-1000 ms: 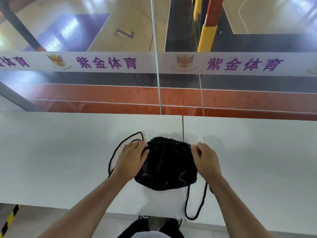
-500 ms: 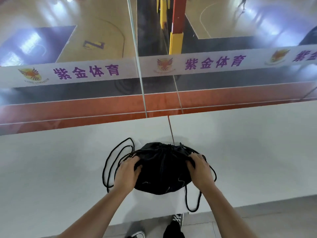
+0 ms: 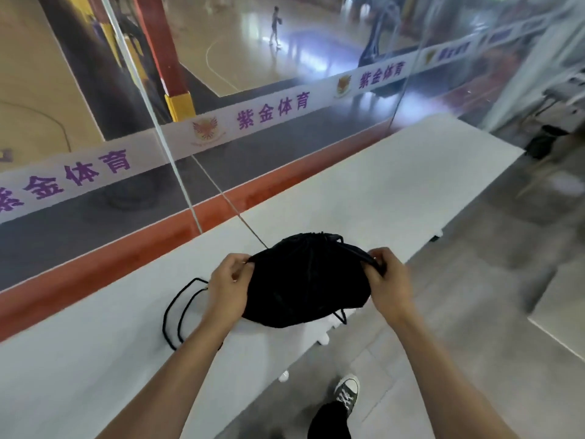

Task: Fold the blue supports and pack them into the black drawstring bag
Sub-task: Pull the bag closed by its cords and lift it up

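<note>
The black drawstring bag (image 3: 304,280) is bulging and its mouth is cinched at the far side. It is held just over the near edge of the white table (image 3: 364,191). My left hand (image 3: 226,288) pinches its left rim, and my right hand (image 3: 387,282) grips the right rim and cord. A loop of black cord (image 3: 177,308) trails onto the table at the left. No blue supports show; the bag's inside is hidden.
A glass wall (image 3: 158,99) with a white banner of purple characters runs along the table's far side. A basketball court with a distant person (image 3: 274,25) lies behind it. My shoe (image 3: 348,391) stands on the grey floor; dark furniture sits at the far right.
My hands shifted from the bag's sides to its upper rims and raised it toward the table's near edge. The view swung to the right.
</note>
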The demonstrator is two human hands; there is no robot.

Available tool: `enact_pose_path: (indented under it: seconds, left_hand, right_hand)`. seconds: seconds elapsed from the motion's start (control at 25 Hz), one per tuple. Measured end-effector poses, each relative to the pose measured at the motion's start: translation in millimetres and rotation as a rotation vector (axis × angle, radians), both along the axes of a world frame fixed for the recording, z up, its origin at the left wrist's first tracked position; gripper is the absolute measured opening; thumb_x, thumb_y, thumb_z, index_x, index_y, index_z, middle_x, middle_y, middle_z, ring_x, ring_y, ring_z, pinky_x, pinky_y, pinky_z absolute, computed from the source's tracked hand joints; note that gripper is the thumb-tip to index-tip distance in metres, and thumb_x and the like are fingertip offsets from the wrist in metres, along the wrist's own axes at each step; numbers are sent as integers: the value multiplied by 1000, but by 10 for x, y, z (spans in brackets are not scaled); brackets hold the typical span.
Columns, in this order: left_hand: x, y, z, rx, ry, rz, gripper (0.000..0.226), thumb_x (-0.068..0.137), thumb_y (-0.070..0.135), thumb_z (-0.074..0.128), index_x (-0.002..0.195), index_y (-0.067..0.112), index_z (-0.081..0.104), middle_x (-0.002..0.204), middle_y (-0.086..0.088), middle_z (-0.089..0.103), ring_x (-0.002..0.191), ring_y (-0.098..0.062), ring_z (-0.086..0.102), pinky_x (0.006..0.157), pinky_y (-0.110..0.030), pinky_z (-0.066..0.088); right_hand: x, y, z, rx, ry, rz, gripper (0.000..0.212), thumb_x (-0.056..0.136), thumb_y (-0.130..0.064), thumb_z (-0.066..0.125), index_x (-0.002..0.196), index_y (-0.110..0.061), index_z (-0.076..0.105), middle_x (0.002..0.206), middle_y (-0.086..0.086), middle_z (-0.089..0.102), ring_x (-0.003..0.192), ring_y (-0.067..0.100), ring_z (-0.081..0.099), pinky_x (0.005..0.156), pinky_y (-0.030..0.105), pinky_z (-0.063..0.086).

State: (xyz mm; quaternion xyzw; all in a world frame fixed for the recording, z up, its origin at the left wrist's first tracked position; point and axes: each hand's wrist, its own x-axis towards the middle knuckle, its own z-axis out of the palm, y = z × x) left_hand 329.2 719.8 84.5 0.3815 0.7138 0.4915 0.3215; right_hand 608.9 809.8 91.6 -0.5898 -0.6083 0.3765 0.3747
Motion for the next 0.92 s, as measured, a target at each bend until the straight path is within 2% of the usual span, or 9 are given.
enact_pose_path:
  seconds: [0.08,0.16,0.24,0.32,0.4,0.52,0.64,0.72,0.92]
  left_hand:
    - [214,65,162,45,-23,-96,12,97,25,59,102,27,69,97,8,75,93,-10,70,88,-41,57]
    - [564,121,315,93,-12,-224,14,98,25,59,107,24,70,98,8,75,94,-9,70,90,-40,57]
    - [970,155,431,127,1,-328,15,98,24,59,107,22,70,96,9,75,93,-8,70,90,-36,57]
    - [1457,144,515,130,-15,-434,15,99,24,58,107,22,70,96,7,75,93,-11,70,90,-37,57]
    - [1965,67,567,137,-35,-533,15,99,23,57,106,21,71,95,4,75,92,-14,69,89,-37,57]
    - [2854,-206,641,139,-53,-705,16,99,22,57,104,24,72,93,7,74,91,-9,69,86,-28,54]
    - [3791,-607,677,170,-17,-860,13,99,22,58,102,24,70,93,8,72,88,-5,66,84,-26,51]
    - [4456,-1003,705,178,-46,-968,14,99,19,57,97,27,69,92,4,73,86,-10,66,82,-26,51]
    - [5940,-2064,775,171,-117,-1196,18,100,17,56,95,27,69,93,-2,73,89,-17,68,86,-32,54]
  right_hand:
    - [303,-234,174,14,46,-95,8,95,-20,62,91,-27,60,72,-10,60,62,12,54,54,28,45]
    - [668,-517,331,24,52,-223,5,97,-23,59,93,-24,59,74,-7,60,58,12,51,46,19,40]
    - [1063,-816,461,15,63,-331,5,99,-19,53,97,-18,57,78,-4,57,64,12,49,55,19,39]
    - [1523,-1203,572,-4,113,-423,9,95,-10,47,96,-11,55,79,-2,52,71,13,45,64,28,36]
    - [2001,-1644,610,-50,116,-483,12,90,-8,44,93,-13,54,79,-1,50,70,14,44,65,33,36]
    - [2775,-2444,599,-102,16,-613,19,84,-18,43,94,-24,59,85,1,62,73,20,56,67,41,46]
    - [3494,-3335,565,-95,-64,-770,19,86,-12,48,88,-22,64,89,6,67,80,21,62,68,33,50]
    - [3957,-4007,553,-60,-44,-908,23,90,-3,52,86,-21,66,88,6,69,79,16,63,66,25,49]
    - [4928,-5513,635,44,-36,-1157,26,91,0,60,89,-25,69,87,-6,69,78,-3,62,67,9,44]
